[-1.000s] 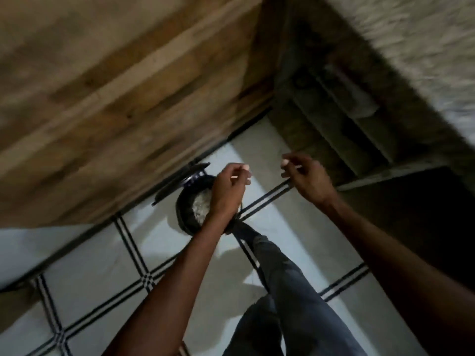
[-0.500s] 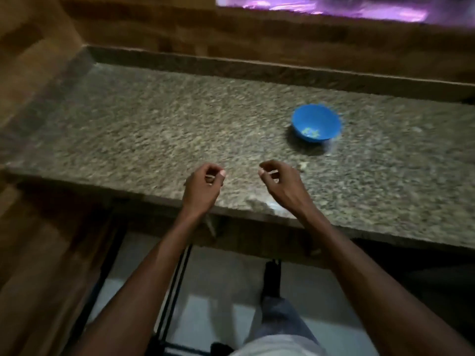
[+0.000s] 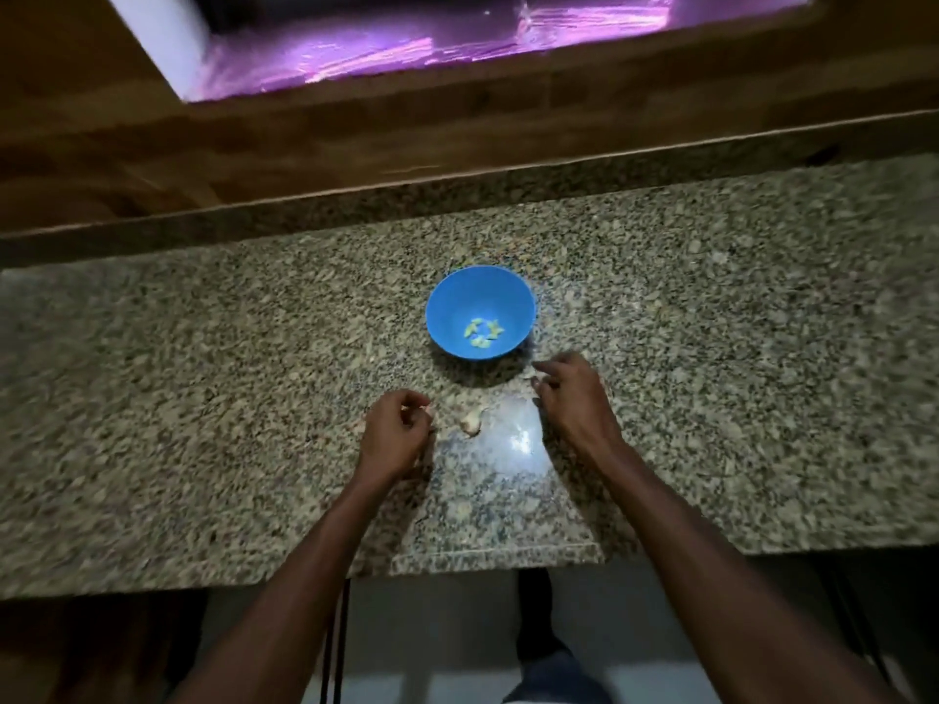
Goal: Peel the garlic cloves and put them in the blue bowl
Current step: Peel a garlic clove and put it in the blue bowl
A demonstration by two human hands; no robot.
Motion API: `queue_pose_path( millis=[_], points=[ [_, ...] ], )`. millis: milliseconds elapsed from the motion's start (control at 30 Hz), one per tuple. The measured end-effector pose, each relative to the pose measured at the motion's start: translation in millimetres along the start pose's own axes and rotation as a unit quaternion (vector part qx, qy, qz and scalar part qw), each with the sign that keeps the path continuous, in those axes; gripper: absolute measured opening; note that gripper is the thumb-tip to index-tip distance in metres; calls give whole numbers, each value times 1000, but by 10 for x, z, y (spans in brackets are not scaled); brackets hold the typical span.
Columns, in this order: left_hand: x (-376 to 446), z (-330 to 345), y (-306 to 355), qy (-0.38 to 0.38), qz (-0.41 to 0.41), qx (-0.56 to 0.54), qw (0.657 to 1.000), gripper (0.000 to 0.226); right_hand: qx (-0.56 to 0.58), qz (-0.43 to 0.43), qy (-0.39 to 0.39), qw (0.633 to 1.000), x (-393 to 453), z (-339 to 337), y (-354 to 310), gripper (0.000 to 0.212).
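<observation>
The garlic cloves (image 3: 483, 333) that I have peeled lie as a small pale cluster in the bottom of the blue bowl (image 3: 480, 311), which stands on the granite counter (image 3: 203, 398) at the middle of the frame. Just below the bowl, between my 2 hands, a pale garlic piece (image 3: 471, 422) lies on the counter beside a bright patch of glare.

My left hand (image 3: 396, 433) is below and left of the bowl, fingers curled in with a small pale bit at the fingertips; I cannot tell whether it is pinched there. My right hand (image 3: 571, 398) is at the bowl's lower right, just beside it, fingers bent over the stone; it is blurred, so I cannot tell whether it grasps anything.

Across the top of the frame runs a wooden wall (image 3: 355, 144) with a purple-lit opening (image 3: 406, 43).
</observation>
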State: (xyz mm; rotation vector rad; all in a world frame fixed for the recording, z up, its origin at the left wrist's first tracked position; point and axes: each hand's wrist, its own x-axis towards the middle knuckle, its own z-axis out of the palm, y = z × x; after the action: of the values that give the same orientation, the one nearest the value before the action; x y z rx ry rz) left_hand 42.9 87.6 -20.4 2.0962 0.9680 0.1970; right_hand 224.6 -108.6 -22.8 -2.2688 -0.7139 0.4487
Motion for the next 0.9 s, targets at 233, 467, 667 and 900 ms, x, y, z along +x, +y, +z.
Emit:
queue_pose_path(
  millis=[233, 467, 667, 900],
  points=[
    [114, 117, -18, -10, 2, 6, 1000, 8, -128, -90, -75, 985, 200, 40, 66, 21],
    [40, 131, 162, -34, 29, -63, 997, 21, 78, 0, -32, 996, 36, -280, -293, 6],
    [75, 346, 159, -110, 123, 25, 986, 48, 130, -3, 23, 991, 428, -349, -757, 11],
    [4, 294, 133, -82, 30, -137, 987, 13, 118, -8, 42, 992, 440, -234, -867, 16]
  ],
)
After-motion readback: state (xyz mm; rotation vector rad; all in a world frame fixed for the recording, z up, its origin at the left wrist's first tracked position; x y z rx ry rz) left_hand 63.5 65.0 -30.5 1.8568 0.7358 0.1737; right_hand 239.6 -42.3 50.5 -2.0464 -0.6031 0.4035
